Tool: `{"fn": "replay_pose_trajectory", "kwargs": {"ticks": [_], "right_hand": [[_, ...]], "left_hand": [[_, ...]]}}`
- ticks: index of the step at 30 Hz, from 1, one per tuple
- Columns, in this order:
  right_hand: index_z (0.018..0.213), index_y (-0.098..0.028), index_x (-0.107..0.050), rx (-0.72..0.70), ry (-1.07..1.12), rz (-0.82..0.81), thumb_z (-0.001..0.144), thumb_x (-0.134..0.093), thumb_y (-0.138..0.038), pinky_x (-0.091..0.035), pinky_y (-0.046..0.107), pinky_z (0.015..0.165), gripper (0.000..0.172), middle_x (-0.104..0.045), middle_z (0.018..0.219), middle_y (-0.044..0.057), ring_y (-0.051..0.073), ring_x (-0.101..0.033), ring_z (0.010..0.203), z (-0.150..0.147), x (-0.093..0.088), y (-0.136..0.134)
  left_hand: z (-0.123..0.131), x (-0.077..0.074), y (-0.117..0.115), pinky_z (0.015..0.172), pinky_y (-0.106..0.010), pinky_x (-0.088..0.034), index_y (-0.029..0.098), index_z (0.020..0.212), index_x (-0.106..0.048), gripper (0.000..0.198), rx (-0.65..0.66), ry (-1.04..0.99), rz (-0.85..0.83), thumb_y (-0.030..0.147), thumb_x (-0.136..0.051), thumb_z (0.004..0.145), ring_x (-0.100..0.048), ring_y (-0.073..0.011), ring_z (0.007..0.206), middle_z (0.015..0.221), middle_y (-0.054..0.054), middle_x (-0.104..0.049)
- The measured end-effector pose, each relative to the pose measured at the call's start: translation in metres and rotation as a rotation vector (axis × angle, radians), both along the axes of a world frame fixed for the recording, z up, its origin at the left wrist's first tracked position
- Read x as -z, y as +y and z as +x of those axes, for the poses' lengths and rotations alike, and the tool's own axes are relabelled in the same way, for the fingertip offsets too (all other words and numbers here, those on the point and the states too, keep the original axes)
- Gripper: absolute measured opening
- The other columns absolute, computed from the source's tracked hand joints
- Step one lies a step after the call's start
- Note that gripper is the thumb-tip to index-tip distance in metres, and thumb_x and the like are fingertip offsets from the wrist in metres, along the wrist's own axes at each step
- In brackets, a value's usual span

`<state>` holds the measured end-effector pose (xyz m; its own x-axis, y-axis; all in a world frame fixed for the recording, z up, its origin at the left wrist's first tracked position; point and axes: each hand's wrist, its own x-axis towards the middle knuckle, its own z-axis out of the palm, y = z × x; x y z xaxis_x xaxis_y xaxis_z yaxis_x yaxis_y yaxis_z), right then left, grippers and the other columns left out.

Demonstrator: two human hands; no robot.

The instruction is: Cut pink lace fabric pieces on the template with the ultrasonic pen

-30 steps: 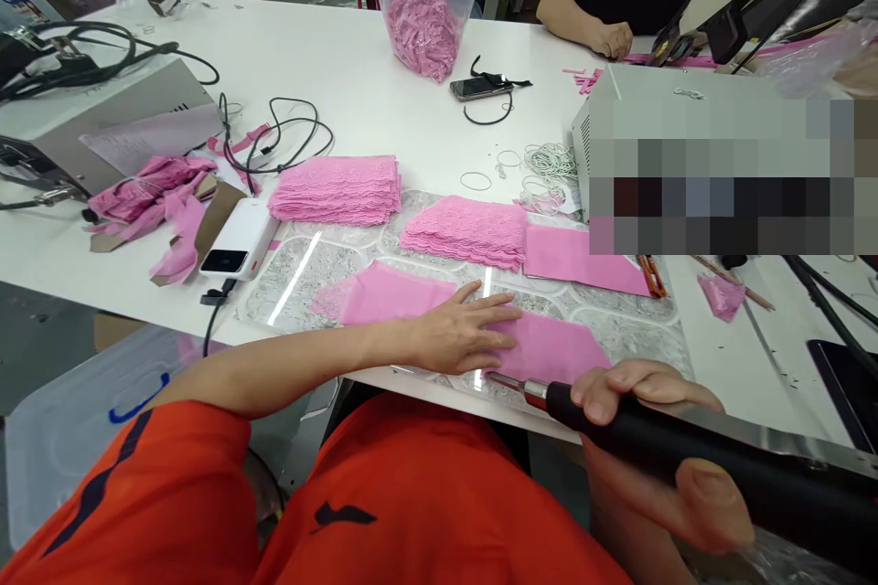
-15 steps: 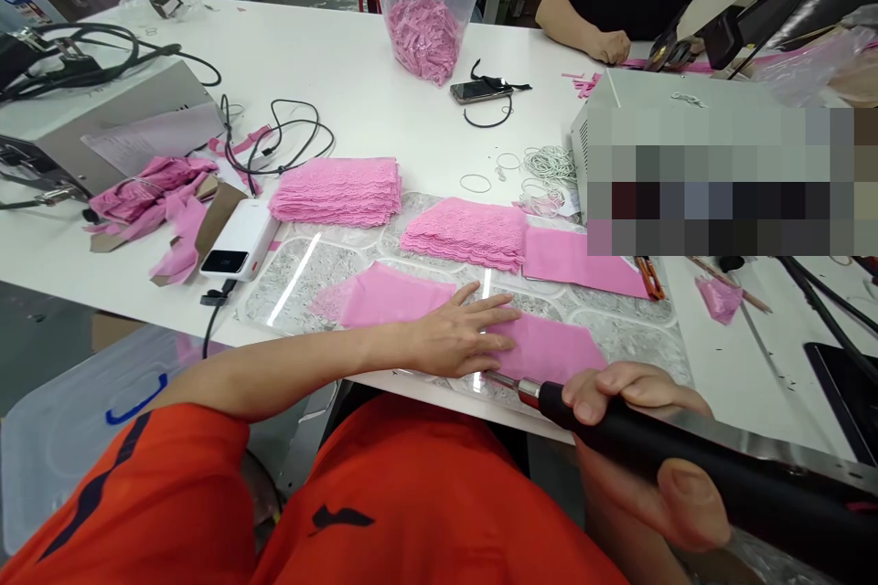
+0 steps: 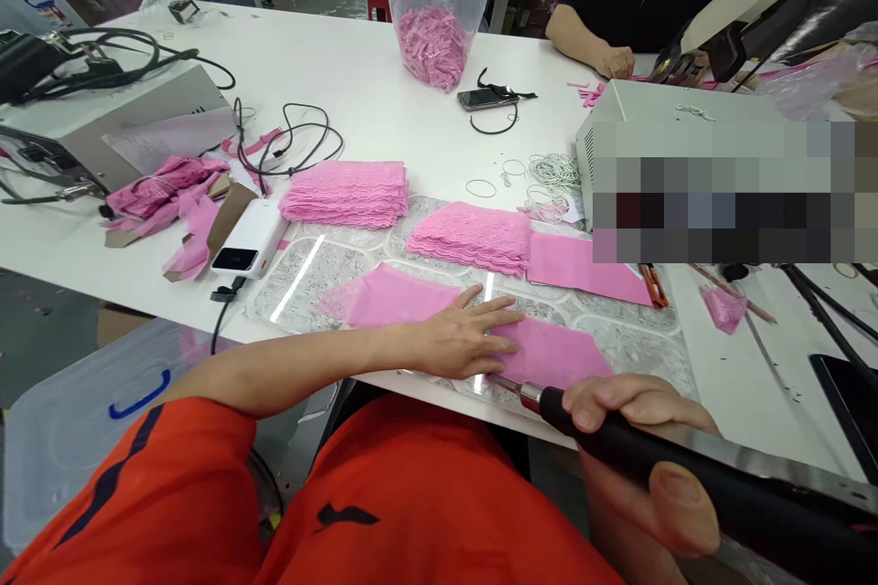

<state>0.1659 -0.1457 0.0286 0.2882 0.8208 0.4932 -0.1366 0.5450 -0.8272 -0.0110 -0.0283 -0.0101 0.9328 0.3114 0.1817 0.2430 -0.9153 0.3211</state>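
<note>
My left hand [image 3: 470, 338] lies flat with fingers spread over a sheet of pink fabric [image 3: 555, 352], pressing it on a clear patterned mat [image 3: 302, 279]. The fabric's lace-edged left part spreads out beyond my wrist. In my right hand [image 3: 651, 448] is a thick black-handled tool [image 3: 604, 430] with a slim metal tip. Its tip rests by the fabric's near edge, just below my left fingers; the exact contact is hard to see. Behind the hands sit two stacks of pink lace pieces, a left stack [image 3: 347, 194] and a right stack [image 3: 470, 238].
A pink panel [image 3: 583, 270] and an orange cutter [image 3: 654, 285] lie right of the stacks. A white power bank [image 3: 251, 238], grey box [image 3: 116, 114], rubber bands [image 3: 555, 172], phone [image 3: 484, 98] and bag of pink scraps [image 3: 435, 37] surround the mat. A co-worker's hand [image 3: 615, 62] rests across the table.
The camera view has shifted slightly, so the scene sits a little lower and further right. Both hands keep almost the same place on the fabric and the tool.
</note>
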Motion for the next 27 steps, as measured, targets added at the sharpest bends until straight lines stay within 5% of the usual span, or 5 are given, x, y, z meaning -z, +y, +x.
{"fn": "replay_pose_trajectory", "kwargs": {"ticks": [7, 14, 19, 27], "right_hand": [[0.094, -0.019, -0.068, 0.036, 0.099, -0.013, 0.076, -0.058, -0.038, -0.048, 0.035, 0.056, 0.028, -0.06, 0.084, 0.001, 0.013, -0.055, 0.056, 0.004, -0.002, 0.001], [0.092, -0.019, -0.067, -0.025, 0.139, -0.066, 0.075, -0.059, -0.04, -0.048, 0.036, 0.054, 0.029, -0.06, 0.083, 0.001, 0.013, -0.055, 0.056, -0.014, 0.0, 0.012], [0.095, -0.018, -0.067, -0.081, 0.122, -0.071, 0.076, -0.06, -0.04, -0.049, 0.037, 0.056, 0.03, -0.06, 0.085, 0.002, 0.013, -0.056, 0.056, -0.027, 0.002, 0.018], [0.096, -0.02, -0.067, -0.08, 0.059, -0.089, 0.076, -0.058, -0.042, -0.051, 0.038, 0.058, 0.031, -0.059, 0.087, 0.002, 0.012, -0.056, 0.056, -0.034, 0.0, 0.021]], "left_hand": [[-0.043, -0.026, 0.018, 0.115, -0.044, -0.034, 0.015, 0.122, -0.064, 0.033, -0.046, -0.146, -0.081, 0.028, -0.041, 0.102, -0.042, -0.0248, 0.139, 0.137, -0.012, -0.059], [-0.113, -0.019, 0.014, 0.121, -0.051, -0.016, 0.018, 0.13, -0.06, 0.035, -0.023, 0.056, -0.059, 0.029, -0.041, 0.103, -0.033, -0.027, 0.145, 0.147, -0.01, -0.048], [-0.12, -0.011, 0.008, 0.122, -0.052, 0.002, 0.026, 0.141, -0.049, 0.042, -0.052, 0.147, -0.063, 0.039, -0.043, 0.102, -0.025, -0.0246, 0.148, 0.156, -0.006, -0.036], [-0.121, -0.001, 0.005, 0.121, -0.053, 0.002, 0.025, 0.142, -0.049, 0.047, -0.067, 0.106, 0.015, 0.045, -0.045, 0.1, -0.026, -0.0254, 0.148, 0.155, -0.008, -0.036]]}}
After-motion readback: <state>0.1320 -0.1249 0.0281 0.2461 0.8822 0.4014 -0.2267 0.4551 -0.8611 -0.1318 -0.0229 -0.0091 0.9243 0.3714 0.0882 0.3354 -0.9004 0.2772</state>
